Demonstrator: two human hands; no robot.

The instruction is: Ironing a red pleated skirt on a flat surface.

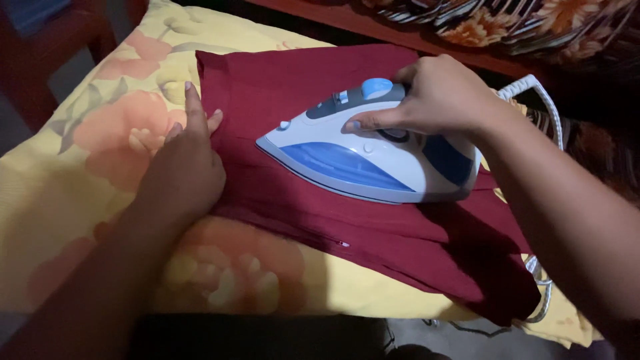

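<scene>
A dark red garment (293,220) lies flat on a yellow floral cloth (80,173). A white and blue steam iron (360,157) rests on the garment with its tip pointing left. My right hand (437,93) grips the iron's handle from above. My left hand (187,163) presses flat on the garment's left edge, fingers stretched forward, a short way left of the iron's tip. A small zipper end (342,244) shows on the garment's near edge.
The iron's white cord (543,93) loops off to the right and runs down past the garment's right end. A patterned floral fabric (527,23) and a reddish wooden edge (373,27) lie along the back. A red chair (60,47) stands far left.
</scene>
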